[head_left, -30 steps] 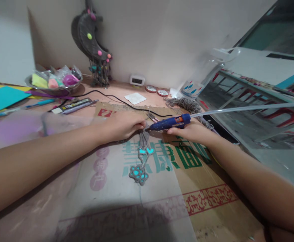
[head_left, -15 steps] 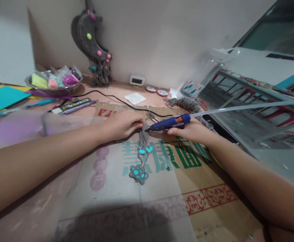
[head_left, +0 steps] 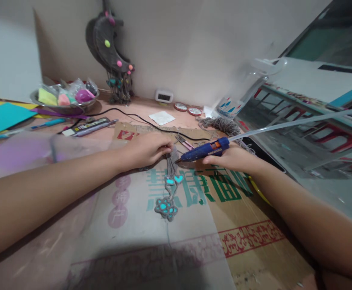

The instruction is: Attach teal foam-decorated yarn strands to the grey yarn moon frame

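Note:
My left hand (head_left: 151,149) pinches the upper end of a grey yarn pendant (head_left: 166,208), which lies on a translucent sheet (head_left: 145,237) over printed cardboard (head_left: 254,229). Turquoise fills the pendant's flower shape and the two small hearts above it. In my right hand (head_left: 230,157) is a blue hot glue gun (head_left: 204,150), a long clear glue stick (head_left: 284,123) running out of its back. The gun's nozzle points left, close beside the grey yarn strands below my left fingers. Whether the tip touches them I cannot tell. My right fingers are mostly behind the gun.
A metal bowl (head_left: 64,106) of wrapped coloured clay stands at the back left. Behind hangs a grey crescent moon decoration (head_left: 100,44). A black cord (head_left: 139,118) crosses the table. Scissors (head_left: 184,141), a grey yarn bundle (head_left: 221,125) and a clear plastic jug (head_left: 236,92) sit beyond the gun.
The glue gun's tip has shifted slightly right and down, and the back of its glue stick has swung upward. My left hand and the pendant stay almost in place.

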`<state>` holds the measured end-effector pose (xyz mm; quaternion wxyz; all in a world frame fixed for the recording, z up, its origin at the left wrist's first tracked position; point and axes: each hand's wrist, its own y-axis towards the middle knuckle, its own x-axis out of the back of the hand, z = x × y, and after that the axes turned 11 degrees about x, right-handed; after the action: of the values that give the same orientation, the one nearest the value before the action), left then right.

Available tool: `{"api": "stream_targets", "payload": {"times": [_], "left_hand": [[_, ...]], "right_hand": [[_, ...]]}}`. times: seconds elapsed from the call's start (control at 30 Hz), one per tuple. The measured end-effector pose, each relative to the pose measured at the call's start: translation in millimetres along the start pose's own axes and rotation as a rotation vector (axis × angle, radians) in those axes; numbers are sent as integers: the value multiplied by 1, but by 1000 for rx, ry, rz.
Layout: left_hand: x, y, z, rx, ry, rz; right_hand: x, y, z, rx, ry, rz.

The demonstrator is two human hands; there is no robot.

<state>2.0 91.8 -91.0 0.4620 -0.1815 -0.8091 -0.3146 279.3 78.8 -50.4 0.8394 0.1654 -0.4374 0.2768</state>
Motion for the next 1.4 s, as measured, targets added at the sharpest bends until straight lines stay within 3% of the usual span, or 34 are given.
{"api": "stream_targets", "payload": {"times": [0.57,0.7,0.97,1.1,1.23,1.4], "left_hand": [[0,0,0,5,2,4],[0,0,-1,12,6,7],[-1,0,0,4,6,3],[-1,0,0,8,2,18],[-1,1,-1,-6,10,7],[0,1,-3,-6,29,-2]], "right_hand": [[5,-3,-3,-60,3,78],[8,-4,-4,-29,73,155],[12,-3,7,19,171,176],[21,-4,9,37,160,66],[26,0,3,-70,87,-159],[28,34,2,-105,35,-413]]}}
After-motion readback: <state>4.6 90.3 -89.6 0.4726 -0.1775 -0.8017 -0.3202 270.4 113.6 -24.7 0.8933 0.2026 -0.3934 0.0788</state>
